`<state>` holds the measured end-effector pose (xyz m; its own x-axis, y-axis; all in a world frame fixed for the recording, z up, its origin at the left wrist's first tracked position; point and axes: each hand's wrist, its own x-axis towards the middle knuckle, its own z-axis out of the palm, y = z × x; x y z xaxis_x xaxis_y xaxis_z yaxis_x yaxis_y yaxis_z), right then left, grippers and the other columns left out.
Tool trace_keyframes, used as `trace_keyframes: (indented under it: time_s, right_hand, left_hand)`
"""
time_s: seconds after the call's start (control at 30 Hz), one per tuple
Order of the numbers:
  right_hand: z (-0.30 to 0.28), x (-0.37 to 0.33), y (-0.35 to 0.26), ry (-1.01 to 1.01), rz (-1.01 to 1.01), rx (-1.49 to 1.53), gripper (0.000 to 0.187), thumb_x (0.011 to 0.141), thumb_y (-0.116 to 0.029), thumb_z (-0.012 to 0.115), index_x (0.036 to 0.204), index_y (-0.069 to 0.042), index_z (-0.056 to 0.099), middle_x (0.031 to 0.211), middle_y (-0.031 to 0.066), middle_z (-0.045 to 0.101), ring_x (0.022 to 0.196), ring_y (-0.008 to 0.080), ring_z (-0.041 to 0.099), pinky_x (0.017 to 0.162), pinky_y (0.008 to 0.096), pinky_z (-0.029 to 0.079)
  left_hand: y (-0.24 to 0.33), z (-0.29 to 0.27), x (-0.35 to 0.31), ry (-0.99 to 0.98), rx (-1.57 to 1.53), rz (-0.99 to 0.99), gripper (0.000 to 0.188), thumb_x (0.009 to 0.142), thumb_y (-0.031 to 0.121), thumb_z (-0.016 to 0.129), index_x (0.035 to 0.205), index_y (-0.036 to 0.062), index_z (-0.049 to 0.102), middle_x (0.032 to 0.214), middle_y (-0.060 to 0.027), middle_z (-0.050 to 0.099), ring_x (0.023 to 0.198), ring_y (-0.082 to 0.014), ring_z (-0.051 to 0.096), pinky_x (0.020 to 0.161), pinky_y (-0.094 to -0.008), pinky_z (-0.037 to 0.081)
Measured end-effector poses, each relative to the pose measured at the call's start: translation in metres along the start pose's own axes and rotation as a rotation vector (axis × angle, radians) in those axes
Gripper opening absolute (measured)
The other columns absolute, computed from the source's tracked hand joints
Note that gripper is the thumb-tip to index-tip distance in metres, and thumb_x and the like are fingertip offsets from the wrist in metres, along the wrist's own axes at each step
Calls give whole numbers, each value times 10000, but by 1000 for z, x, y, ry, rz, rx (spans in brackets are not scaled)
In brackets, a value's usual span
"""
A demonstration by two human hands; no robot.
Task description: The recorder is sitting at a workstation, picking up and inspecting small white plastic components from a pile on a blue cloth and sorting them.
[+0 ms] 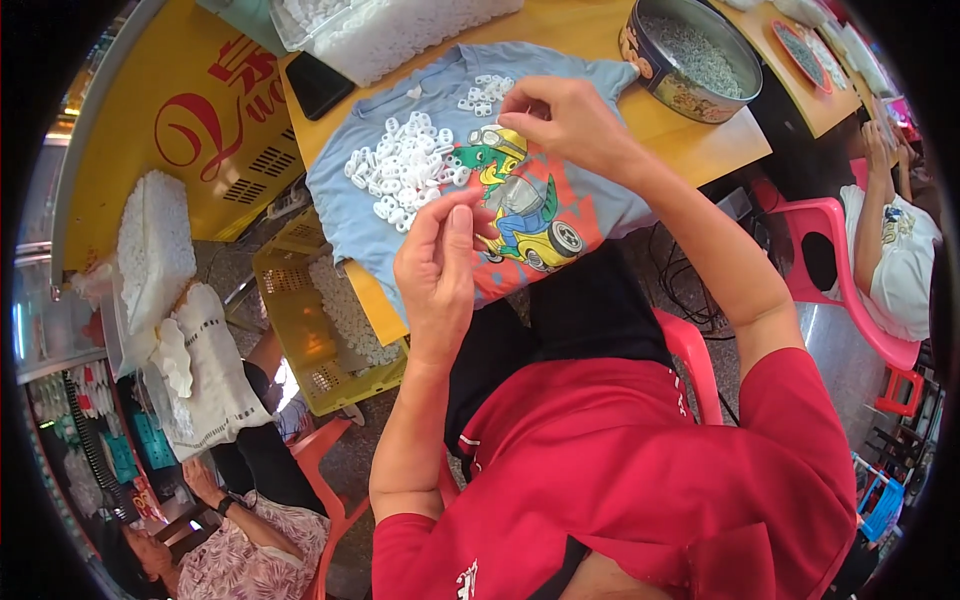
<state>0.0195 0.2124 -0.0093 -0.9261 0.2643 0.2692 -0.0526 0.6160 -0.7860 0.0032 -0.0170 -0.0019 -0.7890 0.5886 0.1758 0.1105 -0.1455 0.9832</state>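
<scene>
A loose heap of small white oval plastic pieces with holes (400, 165) lies on a grey-blue printed T-shirt (355, 235) spread over the table edge. Just right of that heap is a smaller cluster of similar white pieces (485, 92). My left hand (438, 275) is raised in front of the heap, thumb and fingers pressed together; whatever they hold is hidden. Over the shirt's picture, beside the small cluster, my right hand (565, 112) has its thumb and forefinger closed, and I cannot make out anything between them.
A round tin of small metallic parts (690, 60) stands at the back right. Behind the shirt are a clear tub of white pieces (400, 35) and a dark phone-like slab (318, 85). A yellow crate (325, 300) stands low at left. Other people sit on both sides.
</scene>
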Motion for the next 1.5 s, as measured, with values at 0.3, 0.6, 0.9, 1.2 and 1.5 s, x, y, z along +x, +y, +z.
trace_keyframes:
  time_s: [0.3,0.6,0.9,1.2,1.5]
  right_hand:
    - [-22,-38,-34,-126,470,906,159,909,-171,678,997,-39,663,844,-13,653,659,25,561,630,207,482]
    - [-14,-60,-52,21,240,766,217,911,-119,666,1079,19,652,918,33,671,735,69,603,685,215,502]
    - [-5,-67,-56,76,71,639,139,909,-46,646,1031,18,661,954,44,645,849,87,631,743,226,512]
    - [-2,-75,-48,141,-98,252,117,881,-20,657,992,16,664,903,60,635,777,119,639,676,240,515]
    - [-54,-41,12,211,33,-54,138,886,-89,659,981,11,666,831,42,629,680,90,560,614,232,456]
  left_hand:
    - [-17,30,25,99,177,363,316,854,-84,631,1153,15,607,1100,-116,605,923,-161,608,766,-278,520]
    - [-19,44,23,91,356,470,333,820,-69,680,1139,19,640,1044,-116,631,883,-197,638,746,-299,533]
    - [-22,44,8,87,-165,116,147,925,-9,613,1068,-39,630,1017,-58,620,888,-103,593,796,-238,488]
    - [-23,48,7,77,-451,-33,149,954,53,597,1081,-21,620,960,-61,662,851,-106,619,771,-238,493]
    - [-31,37,13,130,-353,-109,121,950,71,609,1042,-8,600,970,-86,680,829,-132,642,754,-255,502]
